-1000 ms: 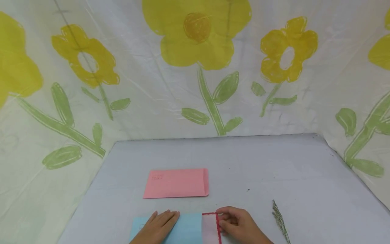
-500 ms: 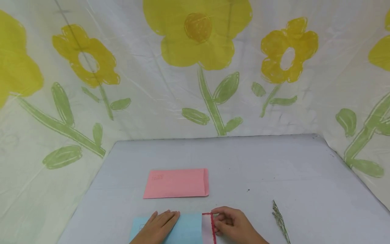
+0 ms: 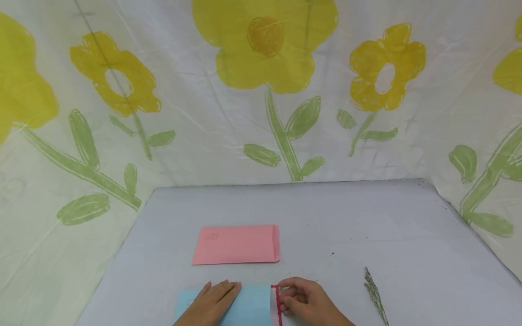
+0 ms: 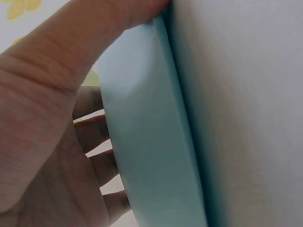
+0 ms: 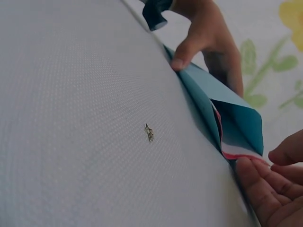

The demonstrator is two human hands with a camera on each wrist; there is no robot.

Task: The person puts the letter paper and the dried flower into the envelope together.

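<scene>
A light blue envelope lies at the near edge of the head view, its mouth to the right. My left hand rests on it with fingers extended; in the left wrist view its thumb lies along the envelope's near side. A pale pink card with a red scalloped border sits mostly inside the envelope, only a narrow strip showing. My right hand holds that strip by its red edge, fingers curled. In the right wrist view the envelope mouth gapes around the card.
Beyond the blue envelope a pink envelope lies flat on the grey table. A dried plant sprig lies to the right of my right hand. A white curtain painted with yellow flowers stands behind the table.
My right hand has moved left with the card, which has slid deeper into the blue envelope. Less of its red-edged strip shows. My left hand has stayed in place.
</scene>
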